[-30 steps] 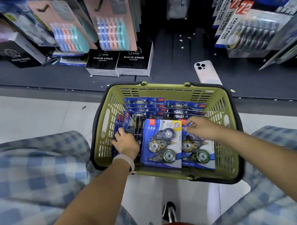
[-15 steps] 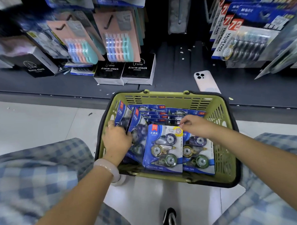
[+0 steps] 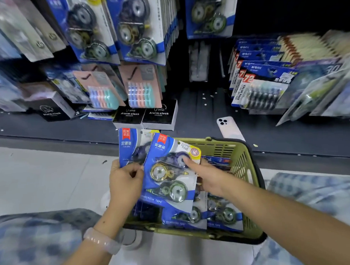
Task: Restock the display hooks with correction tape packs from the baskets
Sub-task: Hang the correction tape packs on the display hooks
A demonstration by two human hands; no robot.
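Kneeling in checked trousers, a person has both forearms out over a green basket (image 3: 243,163) on the pale floor. L wrist wears a pale band (image 3: 101,241). Left hand (image 3: 125,180) is curled round the lower left edges of 2 correction tape packs, thumb on top. Front pack (image 3: 169,170) sits tilted, long axis running from lower left to upper right, red label corner pointing up toward the shelf, "correction tape" strip nearest the person; 3 tape dispensers show under its blister. Rear pack (image 3: 131,147) is half hidden behind it, more upright, top end also pointing away. Right hand (image 3: 206,176) reaches in from the right w/ fingers stretched fairly straight, index tip pressing the front pack's face by the top dispenser; whether the other fingers curl behind the card can't be told. Both packs are held above the basket's left side.

Inside the basket, at least 2 more packs (image 3: 222,216) lie flat at the near end, w/ more behind; exact count unclear. Just beyond the basket, 1 white phone (image 3: 228,127) lies on the dark shelf base. Next to it stand 2 black alarm clock boxes (image 3: 145,116), a 3rd further left. Above, hanging correction tape packs (image 3: 140,28) fill about 3 hooks, blurred.
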